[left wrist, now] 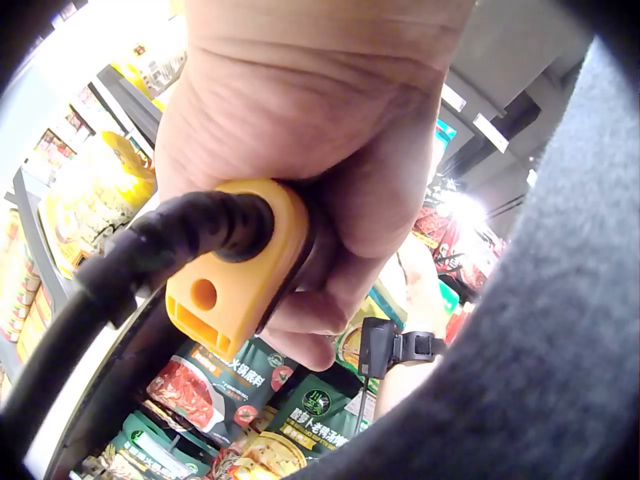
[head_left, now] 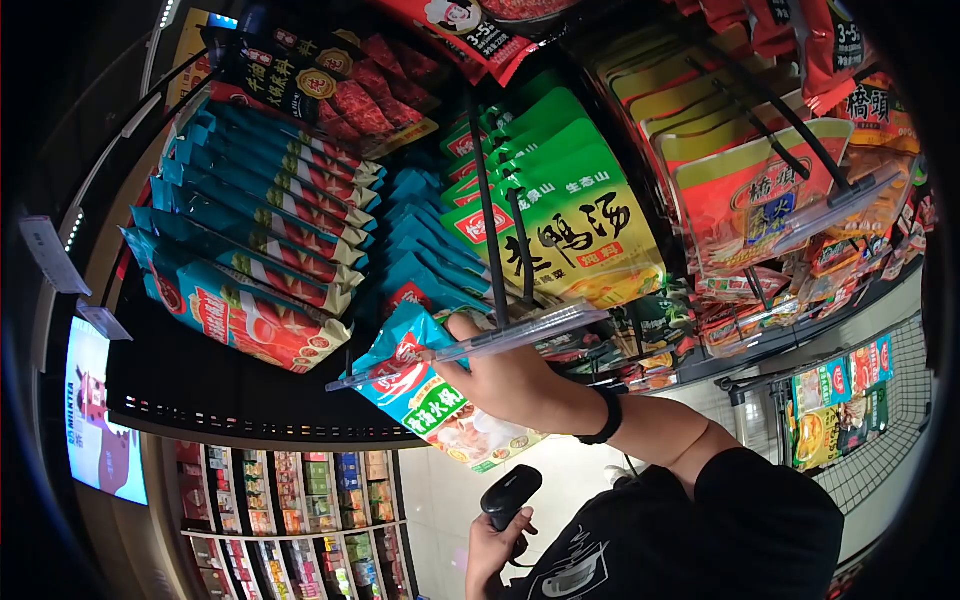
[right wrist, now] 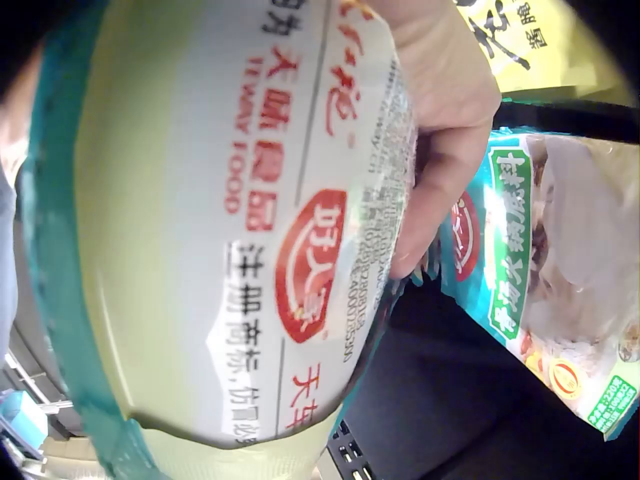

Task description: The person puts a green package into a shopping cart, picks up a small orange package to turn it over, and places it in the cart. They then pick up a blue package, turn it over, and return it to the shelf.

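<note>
My right hand (head_left: 505,385) grips a teal and white hotpot soup base packet (head_left: 430,412) by its edge, just beside the clear plastic label strip (head_left: 540,335) at the front of the hooks. In the right wrist view, the printed back of this packet (right wrist: 290,250) fills the left side, with the fingers at its edge. Lower down, near the black shirt, my left hand (head_left: 490,550) holds a black barcode scanner (head_left: 512,490). The left wrist view shows fingers curled round its handle, which has a yellow end (left wrist: 240,270) and a coiled black cable (left wrist: 130,250).
Teal packets (head_left: 250,240) hang in rows on the left. Green duck soup packets (head_left: 570,210) hang in the middle, red and yellow packets (head_left: 760,195) on the right. A wire cart (head_left: 885,440) holds several packets. Stocked shelves (head_left: 290,500) and a lit screen (head_left: 100,410) stand beyond.
</note>
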Available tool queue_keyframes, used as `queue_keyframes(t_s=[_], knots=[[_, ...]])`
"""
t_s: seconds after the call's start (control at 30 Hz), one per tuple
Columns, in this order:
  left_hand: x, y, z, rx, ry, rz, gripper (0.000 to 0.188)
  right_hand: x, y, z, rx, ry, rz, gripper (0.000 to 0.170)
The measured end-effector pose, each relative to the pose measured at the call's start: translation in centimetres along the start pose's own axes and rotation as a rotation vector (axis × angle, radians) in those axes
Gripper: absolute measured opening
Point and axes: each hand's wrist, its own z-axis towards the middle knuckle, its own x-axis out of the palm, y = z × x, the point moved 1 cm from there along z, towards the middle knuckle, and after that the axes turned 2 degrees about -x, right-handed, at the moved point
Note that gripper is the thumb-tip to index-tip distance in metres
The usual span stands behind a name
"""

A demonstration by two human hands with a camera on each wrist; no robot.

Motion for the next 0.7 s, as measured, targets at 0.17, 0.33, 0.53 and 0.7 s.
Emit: queue_keyframes(t_s=[0.17, 0.33, 0.53, 0.7], knots=[[0.2, 0.3, 0.0, -0.001, -0.003, -0.030, 0.027, 1.3, -1.1, -0.3, -0.035, -0.032, -0.004, 0.033], [0.3, 0.2, 0.0, -0.003, -0.006, -0.020, 0.028, 1.2, -1.3, 0.0, -0.077, -0.093, -0.105, 0.032], [0.2, 0.0, 0.3, 0.001, -0.001, -0.030, 0.029, 0.8, -1.4, -0.5, -0.042, -0.017, -0.082, 0.031], [0.0, 0.0, 0.7, -0.034, 0.014, -0.038, 0.031, 0.1, -0.6, -0.9, -0.137, -0.002, -0.060, 0.031]])
